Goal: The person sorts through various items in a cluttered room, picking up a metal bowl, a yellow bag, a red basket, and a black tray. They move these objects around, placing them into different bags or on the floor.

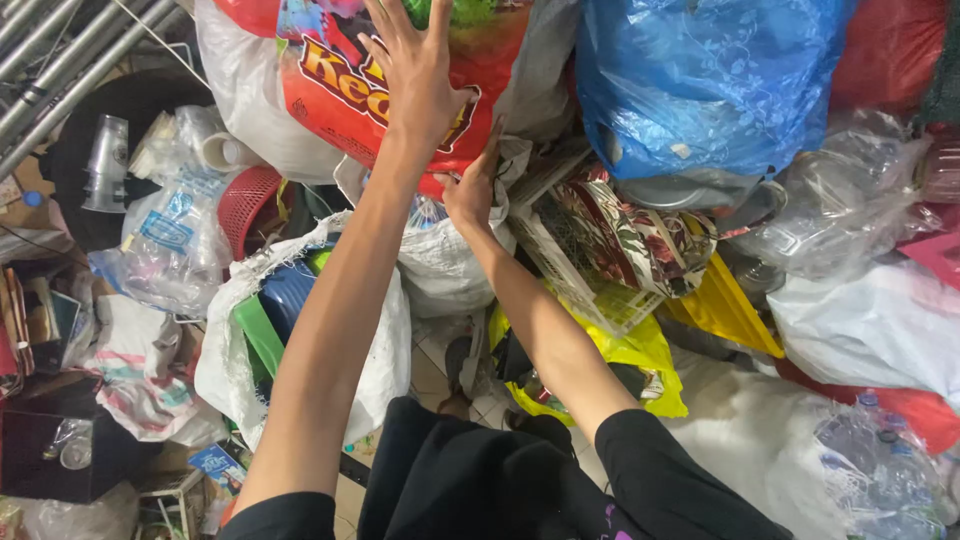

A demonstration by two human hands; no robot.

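A large red printed plastic sack (pixel 340 95) sits high in a heap of bags in front of me. My left hand (pixel 415 70) lies flat against its front, fingers spread wide. My right hand (pixel 472 188) is curled under the sack's lower edge, gripping it from below beside a white bag (pixel 445 265). Both arms reach up and forward from my dark sleeves.
A blue plastic bag (pixel 700 80) bulges to the right above a floral cloth bag (pixel 640 240) and a white lattice basket (pixel 590 290). Clear bags of plastic bottles (pixel 870 470) lie at right. A white woven sack (pixel 375 365) holding green and blue items, a red basket (pixel 245 205) and metal poles (pixel 60 70) stand at left.
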